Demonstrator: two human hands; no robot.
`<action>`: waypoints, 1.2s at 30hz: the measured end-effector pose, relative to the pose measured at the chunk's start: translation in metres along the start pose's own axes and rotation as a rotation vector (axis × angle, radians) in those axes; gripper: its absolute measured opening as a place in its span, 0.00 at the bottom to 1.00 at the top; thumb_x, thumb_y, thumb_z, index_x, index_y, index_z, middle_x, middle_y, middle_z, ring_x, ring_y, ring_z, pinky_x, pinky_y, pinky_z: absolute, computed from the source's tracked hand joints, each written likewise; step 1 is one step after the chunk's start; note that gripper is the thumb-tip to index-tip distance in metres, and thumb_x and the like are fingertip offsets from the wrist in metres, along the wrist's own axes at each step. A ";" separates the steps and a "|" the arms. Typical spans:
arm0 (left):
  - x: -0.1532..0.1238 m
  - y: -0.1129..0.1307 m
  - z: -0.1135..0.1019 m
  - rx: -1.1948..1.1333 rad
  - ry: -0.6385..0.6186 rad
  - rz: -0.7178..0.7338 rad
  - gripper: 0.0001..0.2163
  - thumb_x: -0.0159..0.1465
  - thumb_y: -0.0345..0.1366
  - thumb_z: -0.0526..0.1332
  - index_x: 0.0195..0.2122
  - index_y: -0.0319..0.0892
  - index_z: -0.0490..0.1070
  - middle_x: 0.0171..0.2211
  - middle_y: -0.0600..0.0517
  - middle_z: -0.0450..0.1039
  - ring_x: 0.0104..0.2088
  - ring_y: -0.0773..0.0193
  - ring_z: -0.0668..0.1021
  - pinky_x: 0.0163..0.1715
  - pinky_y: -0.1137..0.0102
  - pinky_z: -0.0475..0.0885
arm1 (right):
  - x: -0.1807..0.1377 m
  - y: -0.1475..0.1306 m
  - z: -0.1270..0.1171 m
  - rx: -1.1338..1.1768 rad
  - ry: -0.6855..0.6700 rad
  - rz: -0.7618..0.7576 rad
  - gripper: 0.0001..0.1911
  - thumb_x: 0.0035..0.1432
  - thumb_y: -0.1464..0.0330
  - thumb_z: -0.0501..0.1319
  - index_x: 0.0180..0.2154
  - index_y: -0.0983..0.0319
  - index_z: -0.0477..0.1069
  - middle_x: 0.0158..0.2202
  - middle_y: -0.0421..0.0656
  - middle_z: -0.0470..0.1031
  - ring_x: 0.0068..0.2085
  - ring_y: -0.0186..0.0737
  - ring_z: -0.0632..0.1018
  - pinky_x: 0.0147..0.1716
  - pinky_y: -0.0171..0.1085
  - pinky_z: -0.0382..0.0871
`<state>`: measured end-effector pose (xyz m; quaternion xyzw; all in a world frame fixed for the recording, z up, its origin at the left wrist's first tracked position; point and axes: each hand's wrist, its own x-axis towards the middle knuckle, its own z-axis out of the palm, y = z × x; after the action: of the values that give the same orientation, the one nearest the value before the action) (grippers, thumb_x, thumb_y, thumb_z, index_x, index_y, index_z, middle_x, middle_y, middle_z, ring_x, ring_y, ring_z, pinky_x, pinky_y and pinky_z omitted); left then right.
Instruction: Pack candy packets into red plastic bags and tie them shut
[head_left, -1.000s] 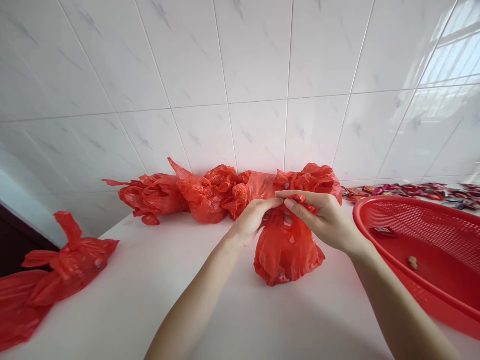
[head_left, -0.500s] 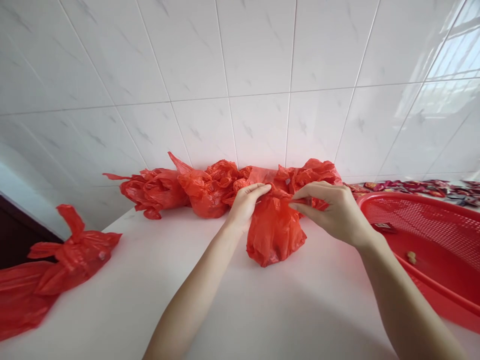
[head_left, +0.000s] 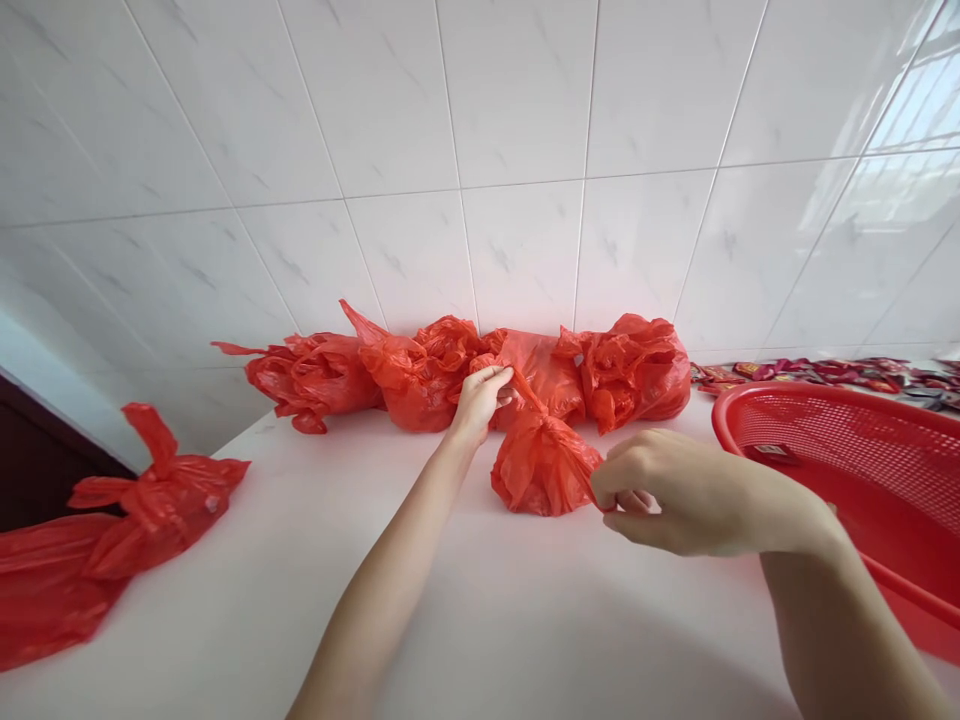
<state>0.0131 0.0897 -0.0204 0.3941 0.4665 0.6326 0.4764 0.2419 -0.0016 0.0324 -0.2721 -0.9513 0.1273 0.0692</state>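
Observation:
A small filled red plastic bag (head_left: 541, 467) sits on the white countertop (head_left: 480, 610) in the middle. My left hand (head_left: 480, 395) pinches one handle of the bag up and away at its far side. My right hand (head_left: 679, 492) is closed on the other handle, pulled toward me and to the right. The two handles are drawn apart, taut, with a tight neck at the bag's top.
A row of tied red bags (head_left: 450, 370) lines the tiled wall. More red bags (head_left: 112, 520) lie at the left edge. A large red mesh basket (head_left: 862, 470) stands at the right, and small wrapped sweets (head_left: 825, 372) lie behind it.
My hands have moved apart: the right pulled its handle toward me, the left pushed its handle away. The bag's neck has drawn tight and the bag sits lower.

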 end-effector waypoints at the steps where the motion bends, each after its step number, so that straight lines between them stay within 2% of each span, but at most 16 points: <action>1: 0.002 -0.002 -0.001 0.004 0.006 -0.003 0.11 0.48 0.36 0.74 0.23 0.39 0.72 0.21 0.55 0.72 0.22 0.70 0.74 0.30 0.74 0.68 | -0.002 -0.002 -0.001 0.019 -0.007 -0.013 0.13 0.51 0.80 0.59 0.20 0.60 0.61 0.20 0.36 0.68 0.23 0.31 0.65 0.24 0.36 0.52; 8: 0.008 -0.009 -0.005 0.018 0.049 -0.014 0.12 0.47 0.36 0.75 0.23 0.39 0.72 0.21 0.56 0.72 0.20 0.71 0.74 0.27 0.74 0.67 | -0.012 -0.004 -0.007 0.147 -0.038 -0.070 0.14 0.50 0.81 0.59 0.20 0.60 0.62 0.19 0.34 0.66 0.22 0.30 0.67 0.23 0.34 0.56; 13: 0.008 -0.002 -0.007 0.002 0.063 0.047 0.12 0.49 0.39 0.74 0.23 0.40 0.71 0.19 0.56 0.71 0.20 0.71 0.73 0.26 0.74 0.66 | -0.017 -0.001 -0.013 0.255 0.041 -0.069 0.05 0.54 0.75 0.65 0.30 0.59 0.75 0.23 0.35 0.71 0.23 0.31 0.71 0.23 0.32 0.61; 15: 0.004 0.007 -0.007 -0.019 0.065 0.092 0.12 0.49 0.39 0.73 0.24 0.41 0.71 0.20 0.57 0.71 0.21 0.71 0.73 0.26 0.75 0.66 | -0.017 -0.001 -0.015 0.299 0.144 -0.035 0.03 0.56 0.73 0.66 0.32 0.59 0.75 0.26 0.37 0.74 0.25 0.33 0.74 0.24 0.32 0.65; 17: -0.003 0.018 -0.006 -0.045 0.040 0.161 0.12 0.50 0.40 0.73 0.25 0.42 0.72 0.23 0.57 0.73 0.24 0.71 0.74 0.28 0.76 0.68 | -0.014 -0.001 -0.017 0.352 0.306 -0.005 0.05 0.58 0.73 0.64 0.30 0.59 0.73 0.27 0.38 0.76 0.28 0.35 0.75 0.27 0.33 0.69; 22: -0.035 0.044 0.000 -0.048 -0.150 0.420 0.11 0.52 0.43 0.73 0.30 0.42 0.78 0.28 0.55 0.76 0.30 0.67 0.76 0.33 0.72 0.73 | 0.002 -0.003 -0.012 0.522 0.732 0.073 0.04 0.60 0.70 0.64 0.32 0.58 0.74 0.30 0.42 0.78 0.32 0.40 0.78 0.30 0.38 0.76; 25: -0.055 0.051 0.006 0.000 -0.217 0.479 0.10 0.56 0.43 0.72 0.31 0.42 0.79 0.30 0.54 0.77 0.32 0.66 0.77 0.36 0.71 0.73 | 0.010 -0.004 -0.005 0.587 0.907 0.066 0.02 0.59 0.70 0.64 0.33 0.57 0.74 0.33 0.42 0.78 0.34 0.42 0.79 0.32 0.41 0.78; 30: -0.079 0.051 0.016 0.090 -0.300 0.498 0.08 0.59 0.42 0.71 0.33 0.44 0.80 0.33 0.52 0.79 0.36 0.63 0.79 0.39 0.70 0.75 | 0.018 -0.009 0.004 0.553 1.023 0.056 0.03 0.60 0.70 0.63 0.34 0.57 0.74 0.36 0.43 0.79 0.37 0.43 0.79 0.36 0.43 0.77; 36: -0.094 0.049 0.024 0.146 -0.449 0.451 0.07 0.63 0.40 0.68 0.39 0.44 0.81 0.35 0.51 0.81 0.40 0.59 0.82 0.42 0.68 0.77 | 0.018 -0.011 0.006 0.536 1.017 0.061 0.05 0.59 0.71 0.65 0.39 0.58 0.75 0.39 0.42 0.79 0.31 0.37 0.77 0.33 0.41 0.77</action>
<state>0.0461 -0.0019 0.0279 0.6503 0.2950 0.5843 0.3856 0.2203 -0.0025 0.0313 -0.2992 -0.7247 0.2192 0.5807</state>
